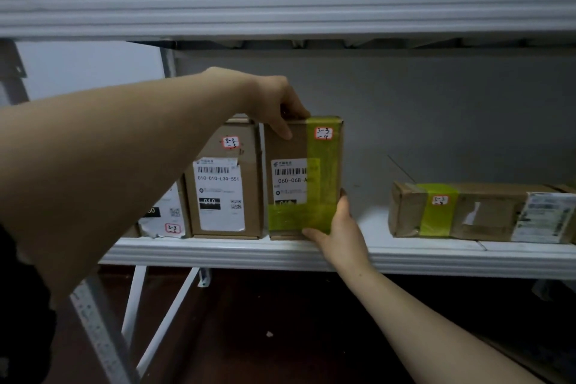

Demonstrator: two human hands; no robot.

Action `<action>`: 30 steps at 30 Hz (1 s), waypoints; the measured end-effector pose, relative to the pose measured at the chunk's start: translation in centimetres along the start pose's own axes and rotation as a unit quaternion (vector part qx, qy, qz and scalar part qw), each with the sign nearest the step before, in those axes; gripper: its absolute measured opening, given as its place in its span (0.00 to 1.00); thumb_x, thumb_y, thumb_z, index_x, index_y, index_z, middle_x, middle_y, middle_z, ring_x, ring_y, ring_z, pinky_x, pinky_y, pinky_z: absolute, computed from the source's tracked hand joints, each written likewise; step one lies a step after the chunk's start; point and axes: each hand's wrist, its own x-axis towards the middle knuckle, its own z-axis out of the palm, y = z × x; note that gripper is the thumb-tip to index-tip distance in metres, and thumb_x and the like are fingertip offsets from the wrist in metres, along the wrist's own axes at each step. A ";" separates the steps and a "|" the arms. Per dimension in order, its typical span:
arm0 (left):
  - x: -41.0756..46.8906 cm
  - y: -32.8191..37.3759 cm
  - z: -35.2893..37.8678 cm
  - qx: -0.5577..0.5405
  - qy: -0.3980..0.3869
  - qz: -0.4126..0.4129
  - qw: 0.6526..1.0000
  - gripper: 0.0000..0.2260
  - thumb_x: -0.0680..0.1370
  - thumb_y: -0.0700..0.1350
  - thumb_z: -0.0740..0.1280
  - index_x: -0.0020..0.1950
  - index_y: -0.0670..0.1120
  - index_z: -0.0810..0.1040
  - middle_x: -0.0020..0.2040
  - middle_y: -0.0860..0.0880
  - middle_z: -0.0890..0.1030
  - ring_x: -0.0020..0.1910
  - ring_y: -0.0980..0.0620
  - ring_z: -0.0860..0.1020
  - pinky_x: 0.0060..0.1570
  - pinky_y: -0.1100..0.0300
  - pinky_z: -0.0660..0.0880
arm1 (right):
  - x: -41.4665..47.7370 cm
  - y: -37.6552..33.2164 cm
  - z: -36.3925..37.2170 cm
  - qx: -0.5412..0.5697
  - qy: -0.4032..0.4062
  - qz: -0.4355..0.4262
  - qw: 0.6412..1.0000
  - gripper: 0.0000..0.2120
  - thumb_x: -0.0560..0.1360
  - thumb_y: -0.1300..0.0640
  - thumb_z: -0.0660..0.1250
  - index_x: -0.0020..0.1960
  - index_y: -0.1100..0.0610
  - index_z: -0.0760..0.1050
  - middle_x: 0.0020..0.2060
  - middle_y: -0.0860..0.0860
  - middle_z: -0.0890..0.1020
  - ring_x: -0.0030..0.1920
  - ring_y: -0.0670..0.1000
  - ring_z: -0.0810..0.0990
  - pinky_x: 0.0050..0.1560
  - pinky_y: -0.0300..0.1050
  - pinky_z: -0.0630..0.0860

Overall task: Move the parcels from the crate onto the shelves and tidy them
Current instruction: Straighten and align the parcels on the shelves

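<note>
Head view: parcel point(296, 146) held upright on the shelf point(218, 254)

The parcel, bound in yellow-green tape, stands on the white shelf just beside a labelled brown box point(223, 184). The left hand point(276, 104) has its grip pinched on the top left corner. The right hand point(341, 229) has its grip curled round the bottom right corner. A flat box point(477, 212) lies well apart to the right.

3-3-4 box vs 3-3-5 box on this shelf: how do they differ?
The brown cardboard parcel tagged 3-3-4 stands upright; the brown cardboard parcel tagged 3-3-5 lies lengthwise. The left hand and right hand grip the first; the second is untouched. Both carry yellow-green tape and red-edged tags, on one white shelf.
</note>
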 end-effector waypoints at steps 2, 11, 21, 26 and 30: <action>-0.2 -0.5 0.2 0.007 0.002 -0.002 1.000 0.27 0.75 0.42 0.70 0.73 0.47 0.68 0.66 0.48 0.76 0.63 0.49 0.74 0.63 0.60 0.67 | 0.2 -0.3 0.5 -0.005 -0.003 -0.001 1.000 0.45 0.73 0.51 0.72 0.77 0.53 0.44 0.69 0.51 0.69 0.67 0.55 0.71 0.64 0.56 0.71; -0.7 -1.1 0.7 0.012 0.003 -0.016 1.000 0.23 0.77 0.40 0.67 0.72 0.48 0.69 0.65 0.46 0.76 0.63 0.47 0.74 0.66 0.50 0.68 | 0.5 -0.5 1.8 -0.008 0.020 0.006 1.000 0.43 0.71 0.48 0.72 0.76 0.54 0.48 0.68 0.52 0.70 0.66 0.56 0.72 0.63 0.57 0.72; -0.5 3.1 1.2 -0.126 0.170 -0.023 0.977 0.27 0.77 0.46 0.65 0.75 0.47 0.63 0.74 0.48 0.66 0.71 0.47 0.66 0.64 0.59 0.64 | -1.7 0.2 -0.3 0.046 0.096 -0.090 0.990 0.39 0.73 0.46 0.70 0.76 0.56 0.54 0.72 0.53 0.64 0.72 0.52 0.65 0.67 0.43 0.65; 2.0 10.2 3.3 -0.080 0.304 0.120 0.942 0.17 0.77 0.41 0.62 0.65 0.44 0.75 0.61 0.45 0.76 0.60 0.47 0.74 0.58 0.56 0.72 | -1.7 1.4 -5.9 0.101 0.269 -0.181 0.941 0.26 0.70 0.53 0.56 0.62 0.67 0.72 0.56 0.60 0.76 0.56 0.50 0.74 0.59 0.31 0.66; 5.4 15.0 7.3 -0.061 0.171 0.107 0.978 0.19 0.79 0.41 0.59 0.70 0.45 0.71 0.68 0.44 0.73 0.67 0.46 0.70 0.63 0.58 0.67 | -1.6 4.3 -11.4 0.114 0.359 -0.122 0.918 0.20 0.72 0.56 0.56 0.59 0.65 0.73 0.55 0.59 0.74 0.52 0.50 0.73 0.54 0.27 0.64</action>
